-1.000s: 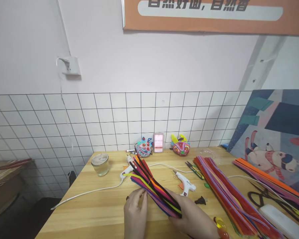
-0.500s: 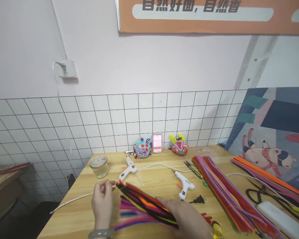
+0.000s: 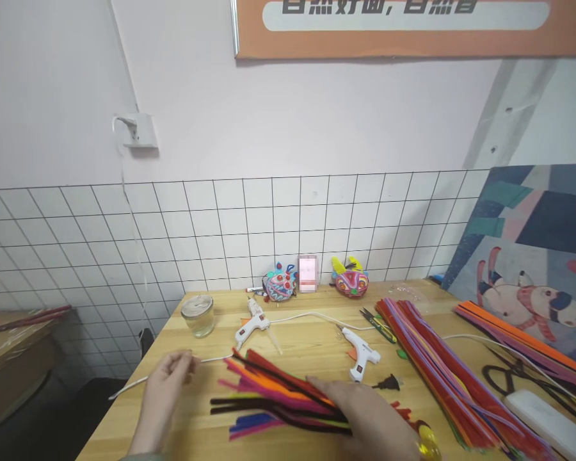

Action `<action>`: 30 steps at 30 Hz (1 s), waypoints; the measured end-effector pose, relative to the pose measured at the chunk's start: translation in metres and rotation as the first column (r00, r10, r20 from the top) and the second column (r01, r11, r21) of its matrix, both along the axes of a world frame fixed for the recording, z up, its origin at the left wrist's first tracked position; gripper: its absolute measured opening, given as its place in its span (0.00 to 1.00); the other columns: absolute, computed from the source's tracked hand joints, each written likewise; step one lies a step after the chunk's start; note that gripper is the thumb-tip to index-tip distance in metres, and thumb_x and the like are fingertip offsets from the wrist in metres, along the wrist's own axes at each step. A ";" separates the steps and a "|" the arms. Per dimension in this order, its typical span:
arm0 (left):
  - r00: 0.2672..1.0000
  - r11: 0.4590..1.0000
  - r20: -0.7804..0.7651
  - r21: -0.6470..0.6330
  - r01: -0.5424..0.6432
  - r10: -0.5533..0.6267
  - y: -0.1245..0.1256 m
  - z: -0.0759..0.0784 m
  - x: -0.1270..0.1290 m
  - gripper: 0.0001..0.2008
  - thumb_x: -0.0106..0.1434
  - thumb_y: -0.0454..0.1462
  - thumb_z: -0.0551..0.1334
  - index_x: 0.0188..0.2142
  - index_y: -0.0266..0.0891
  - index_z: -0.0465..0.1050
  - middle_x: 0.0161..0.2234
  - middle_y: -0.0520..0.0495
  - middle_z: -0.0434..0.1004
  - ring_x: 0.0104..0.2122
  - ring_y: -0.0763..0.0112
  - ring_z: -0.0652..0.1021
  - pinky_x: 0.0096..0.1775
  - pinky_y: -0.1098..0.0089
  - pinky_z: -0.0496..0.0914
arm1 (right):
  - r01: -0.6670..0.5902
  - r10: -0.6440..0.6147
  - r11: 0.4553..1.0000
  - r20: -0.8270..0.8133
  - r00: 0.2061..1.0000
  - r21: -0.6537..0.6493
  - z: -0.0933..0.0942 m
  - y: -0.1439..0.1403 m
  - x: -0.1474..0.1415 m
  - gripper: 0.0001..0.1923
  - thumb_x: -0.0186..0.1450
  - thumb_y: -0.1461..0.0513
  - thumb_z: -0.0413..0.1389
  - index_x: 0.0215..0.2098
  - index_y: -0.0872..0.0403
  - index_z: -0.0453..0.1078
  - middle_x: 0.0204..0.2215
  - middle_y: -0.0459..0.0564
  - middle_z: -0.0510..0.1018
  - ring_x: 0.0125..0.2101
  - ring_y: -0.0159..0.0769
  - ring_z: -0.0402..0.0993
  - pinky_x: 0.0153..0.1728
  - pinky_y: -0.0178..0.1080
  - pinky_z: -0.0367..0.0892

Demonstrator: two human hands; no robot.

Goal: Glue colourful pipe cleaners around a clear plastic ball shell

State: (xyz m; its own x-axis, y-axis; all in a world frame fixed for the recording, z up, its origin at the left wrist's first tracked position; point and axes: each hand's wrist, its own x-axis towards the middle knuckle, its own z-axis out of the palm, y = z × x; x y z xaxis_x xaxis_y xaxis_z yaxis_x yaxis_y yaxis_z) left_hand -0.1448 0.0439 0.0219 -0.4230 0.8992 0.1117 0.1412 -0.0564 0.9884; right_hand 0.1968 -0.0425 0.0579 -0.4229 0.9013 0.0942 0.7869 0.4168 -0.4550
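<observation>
A loose bundle of colourful pipe cleaners, in red, orange, pink, black and blue, fans out low over the front of the wooden table. My right hand is closed over its right part, and red ends stick out behind that hand. Left of the bundle and apart from it is my left hand, its fingers curled together. Anything between those fingers is hidden. A white cord passes beside the left hand. Two white glue guns lie behind the bundle, the second one just behind my right hand.
A glass jar stands at the back left. Against the wall are two colourful animal-face crafts and a phone. Snips, a large pipe cleaner bundle, black scissors and a white power strip lie on the right.
My left hand has moved left, away from the tips of the bundle. The pipe cleaners have spread apart at their left ends. My right hand still holds them.
</observation>
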 end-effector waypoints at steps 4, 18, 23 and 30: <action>0.935 0.972 -0.281 -0.159 0.175 -0.215 -0.007 -0.014 0.007 0.12 0.44 0.47 0.63 0.18 0.40 0.69 0.15 0.52 0.70 0.19 0.66 0.71 0.23 0.68 0.63 | 0.018 -0.051 0.995 -0.341 0.939 -0.098 0.015 0.007 0.009 0.36 0.53 0.70 0.52 0.60 0.51 0.61 0.51 0.50 0.76 0.46 0.41 0.74 0.47 0.37 0.67; 0.722 0.944 -0.618 -0.288 0.160 -0.310 -0.006 -0.017 0.047 0.13 0.54 0.36 0.54 0.40 0.39 0.67 0.27 0.44 0.73 0.34 0.52 0.74 0.39 0.59 0.62 | 0.238 -0.413 0.910 -0.713 0.566 -0.338 -0.005 0.016 0.049 0.32 0.54 0.52 0.61 0.54 0.55 0.66 0.43 0.53 0.79 0.44 0.49 0.73 0.53 0.50 0.61; 0.769 0.864 -0.394 -0.240 0.442 -0.503 -0.020 -0.009 0.121 0.23 0.56 0.51 0.56 0.45 0.38 0.68 0.29 0.45 0.75 0.32 0.60 0.77 0.37 0.64 0.68 | 0.179 -0.456 0.889 -0.780 0.429 -0.422 -0.002 0.012 0.048 0.29 0.54 0.49 0.62 0.49 0.55 0.69 0.38 0.53 0.80 0.39 0.46 0.74 0.48 0.47 0.66; 0.267 0.542 0.717 0.180 0.821 -0.644 -0.048 0.021 0.217 0.27 0.45 0.47 0.71 0.44 0.39 0.76 0.43 0.39 0.80 0.44 0.56 0.77 0.48 0.61 0.67 | -0.093 -0.338 0.873 -0.733 0.590 -0.478 0.011 -0.006 0.023 0.35 0.54 0.55 0.64 0.57 0.54 0.62 0.43 0.50 0.78 0.43 0.44 0.73 0.46 0.43 0.67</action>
State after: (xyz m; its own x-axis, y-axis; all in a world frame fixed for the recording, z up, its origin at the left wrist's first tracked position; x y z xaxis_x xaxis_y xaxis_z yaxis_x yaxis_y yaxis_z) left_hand 0.0726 -0.0036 0.0426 0.5690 0.8197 -0.0659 -0.5071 0.4128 0.7566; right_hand 0.2200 -0.0482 0.0687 -0.2577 0.9633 -0.0749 0.0600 -0.0614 -0.9963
